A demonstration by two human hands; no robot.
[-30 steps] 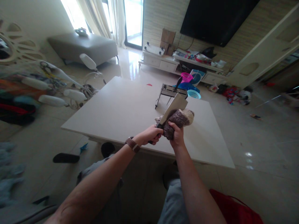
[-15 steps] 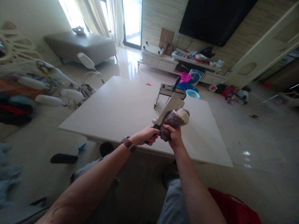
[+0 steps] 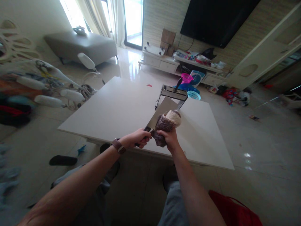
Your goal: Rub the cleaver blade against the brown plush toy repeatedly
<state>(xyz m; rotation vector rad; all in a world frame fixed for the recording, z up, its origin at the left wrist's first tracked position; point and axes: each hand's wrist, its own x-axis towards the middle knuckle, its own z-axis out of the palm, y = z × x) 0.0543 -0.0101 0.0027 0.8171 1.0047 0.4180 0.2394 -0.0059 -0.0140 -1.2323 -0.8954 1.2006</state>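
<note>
rack (image 3: pixel 171 93) on table (image 3: pixel 117 110), far side | cleaver (image 3: pixel 162 111) left of cloth (image 3: pixel 166 124)

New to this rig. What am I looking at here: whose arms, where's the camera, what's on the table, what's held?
There is no machine: the single view comes from a camera worn on a person's head, looking forward and down, so both bare arms are that person's own. The left hand, with a watch on its wrist, grips the handle of a broad cleaver. The right hand holds a bunched brown and cream cloth against the blade. Both are above the near edge of a pale table. Farther back on the table stands a metal rack, with a small pink scrap beyond it.
</note>
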